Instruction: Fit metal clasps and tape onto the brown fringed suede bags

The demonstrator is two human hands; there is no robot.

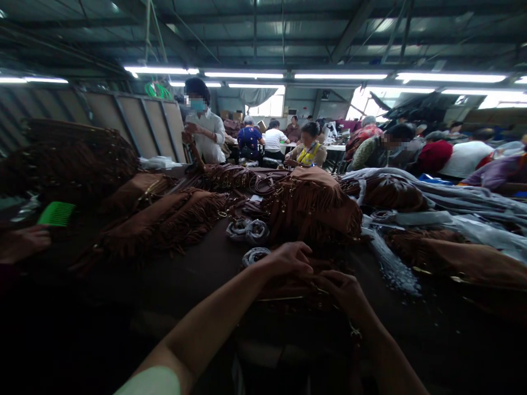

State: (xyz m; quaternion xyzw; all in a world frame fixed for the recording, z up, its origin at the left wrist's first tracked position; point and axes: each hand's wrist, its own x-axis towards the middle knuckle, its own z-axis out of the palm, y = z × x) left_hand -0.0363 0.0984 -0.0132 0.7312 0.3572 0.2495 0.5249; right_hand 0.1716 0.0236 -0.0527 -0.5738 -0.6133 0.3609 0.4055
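Note:
My left hand [288, 260] and my right hand [340, 291] meet over a brown suede fringed bag [302, 288] in dark shadow at the table's near edge. Both sets of fingers curl down into its fringe, and the right thumb and fingers pinch close together. Exactly what they grip is hidden by the dimness. A thin gold-coloured strip [280, 299] lies on the bag below my hands. Just left of my left wrist sits a small plastic-wrapped coil [256, 255]. Two similar coils [247, 230] lie farther up the table.
The dark table [164, 274] holds several fringed suede bags [160, 225] [313, 203] and grey fabric [453, 211]. A co-worker's hand [24, 244] rests at the left, near a green comb [56, 214]. Other people [206, 131] [308, 148] work beyond the table.

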